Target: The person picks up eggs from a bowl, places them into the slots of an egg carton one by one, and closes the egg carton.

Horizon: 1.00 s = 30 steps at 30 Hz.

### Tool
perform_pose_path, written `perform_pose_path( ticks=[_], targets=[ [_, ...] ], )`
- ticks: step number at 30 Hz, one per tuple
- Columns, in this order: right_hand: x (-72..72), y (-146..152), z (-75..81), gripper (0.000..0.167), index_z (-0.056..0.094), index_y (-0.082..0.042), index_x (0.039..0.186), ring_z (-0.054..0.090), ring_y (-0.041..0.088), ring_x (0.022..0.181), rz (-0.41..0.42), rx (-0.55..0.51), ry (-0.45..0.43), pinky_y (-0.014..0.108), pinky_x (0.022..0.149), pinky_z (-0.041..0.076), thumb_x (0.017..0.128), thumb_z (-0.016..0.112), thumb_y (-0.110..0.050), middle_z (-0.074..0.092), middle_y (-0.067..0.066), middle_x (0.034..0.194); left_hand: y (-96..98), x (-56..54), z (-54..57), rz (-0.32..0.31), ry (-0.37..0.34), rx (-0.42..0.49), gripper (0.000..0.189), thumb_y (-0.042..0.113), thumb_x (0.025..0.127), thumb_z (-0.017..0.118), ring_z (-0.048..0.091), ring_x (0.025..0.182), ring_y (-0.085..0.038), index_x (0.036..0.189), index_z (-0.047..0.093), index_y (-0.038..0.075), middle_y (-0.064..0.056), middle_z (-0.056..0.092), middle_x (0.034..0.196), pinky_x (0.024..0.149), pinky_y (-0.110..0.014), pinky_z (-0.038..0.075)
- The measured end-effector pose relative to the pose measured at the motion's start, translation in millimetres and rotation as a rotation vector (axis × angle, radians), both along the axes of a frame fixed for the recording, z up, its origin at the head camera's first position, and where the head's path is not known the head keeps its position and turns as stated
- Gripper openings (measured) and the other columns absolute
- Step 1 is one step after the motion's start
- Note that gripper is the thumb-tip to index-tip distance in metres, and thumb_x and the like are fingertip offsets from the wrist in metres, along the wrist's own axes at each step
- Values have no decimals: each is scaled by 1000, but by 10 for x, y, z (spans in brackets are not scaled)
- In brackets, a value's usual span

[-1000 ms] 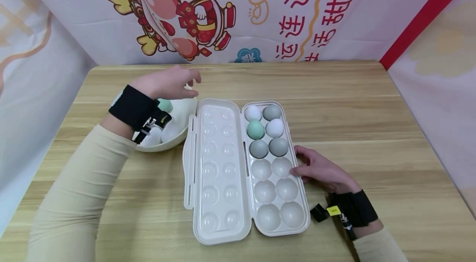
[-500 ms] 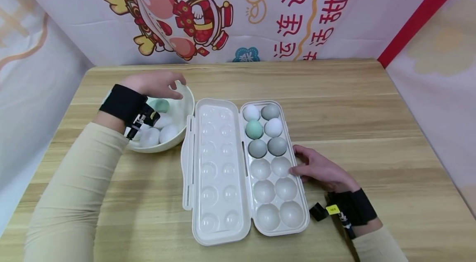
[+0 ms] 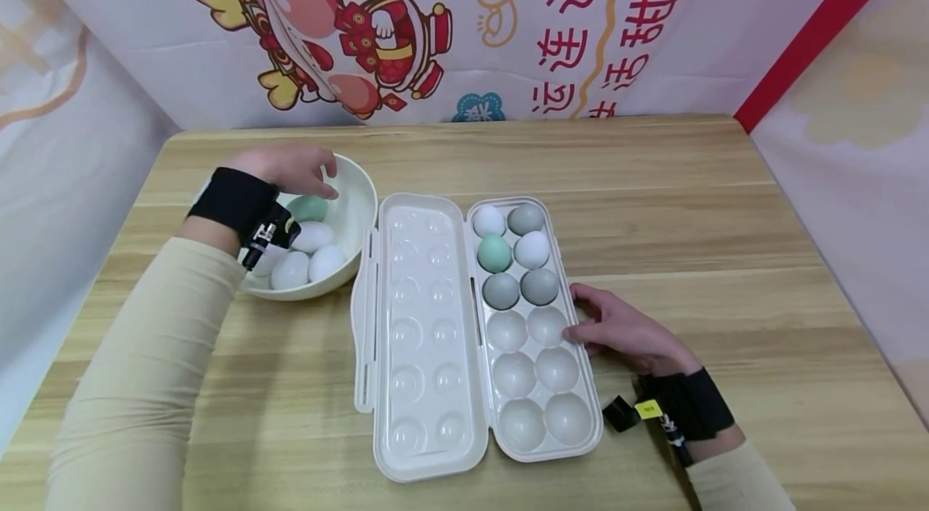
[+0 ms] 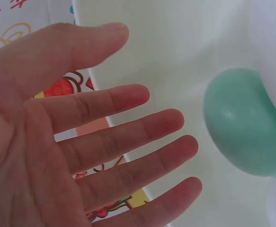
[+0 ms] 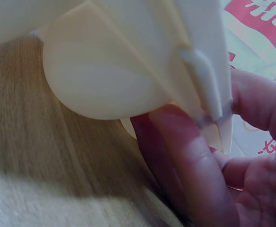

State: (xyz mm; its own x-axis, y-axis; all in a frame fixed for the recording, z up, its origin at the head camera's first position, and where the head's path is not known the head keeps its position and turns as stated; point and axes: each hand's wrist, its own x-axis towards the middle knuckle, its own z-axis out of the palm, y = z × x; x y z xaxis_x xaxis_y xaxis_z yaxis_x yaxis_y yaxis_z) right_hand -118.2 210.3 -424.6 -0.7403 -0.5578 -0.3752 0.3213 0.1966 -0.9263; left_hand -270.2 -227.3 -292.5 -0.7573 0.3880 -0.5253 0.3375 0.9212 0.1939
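Over the far rim of the cream bowl (image 3: 354, 201) hovers my left hand (image 3: 290, 168), its fingers spread and holding nothing in the left wrist view. Just past its fingertips lies a green egg (image 4: 244, 123) among several white eggs (image 3: 290, 271) in the bowl. A white plastic egg box (image 3: 547, 454) lies unfolded, its lid (image 3: 428, 350) to the left. White, grey and green eggs fill the far three rows of cups; the nearer cups are bare. My right hand (image 3: 627, 334) grips the box's right edge, thumb on the rim and fingers beneath, beside a rounded cup (image 5: 100, 71).
The wooden table (image 3: 711, 221) extends right of the box and behind it. A printed cloth (image 3: 464, 27) hangs as a wall along the back and both sides. The bowl's right rim sits right at the lid's latch flap (image 3: 363, 317).
My left hand has moved left and slightly down, from beyond the bowl's right rim back over the bowl, uncovering more eggs. The right hand keeps its grip on the egg box.
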Motion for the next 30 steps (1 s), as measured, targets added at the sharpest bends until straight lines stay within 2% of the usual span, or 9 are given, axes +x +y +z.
perform_pose_path(
  ticks=[7,12,20,27,30],
  targets=[
    [-8,4,3,60,35,10,137,64,27,91,15,6,2,37,70,55,87,65,-4,54,23,118,-92,-42,-123,86,-53,-26,43,23,94,61,50,93,-34,124,49,-5,-22,56,107,78,-45,45],
    [-15,2,-1,57,37,8,135,62,27,93,16,23,4,37,70,55,87,66,-5,51,23,121,-118,-44,-172,123,-79,21,42,20,93,62,47,87,-31,123,47,-6,-18,51,100,69,-36,40],
    [-21,14,-16,57,37,8,135,60,28,95,21,29,10,37,71,55,88,65,-6,48,24,125,-97,-25,-203,111,-63,29,40,14,91,65,48,91,-34,120,49,-8,-21,51,104,75,-42,42],
    [-16,8,-25,54,40,8,132,61,28,94,14,26,15,36,71,55,87,66,-5,52,23,120,-93,-13,-243,58,-30,-10,38,13,85,70,50,86,-31,114,54,-6,-17,54,97,75,-42,43],
    [-15,10,-28,54,39,9,133,61,27,92,12,22,14,36,71,55,87,66,-4,53,22,118,-107,-9,-253,71,-41,-21,40,14,85,70,50,86,-31,115,53,-7,-17,53,98,76,-43,43]
  ],
)
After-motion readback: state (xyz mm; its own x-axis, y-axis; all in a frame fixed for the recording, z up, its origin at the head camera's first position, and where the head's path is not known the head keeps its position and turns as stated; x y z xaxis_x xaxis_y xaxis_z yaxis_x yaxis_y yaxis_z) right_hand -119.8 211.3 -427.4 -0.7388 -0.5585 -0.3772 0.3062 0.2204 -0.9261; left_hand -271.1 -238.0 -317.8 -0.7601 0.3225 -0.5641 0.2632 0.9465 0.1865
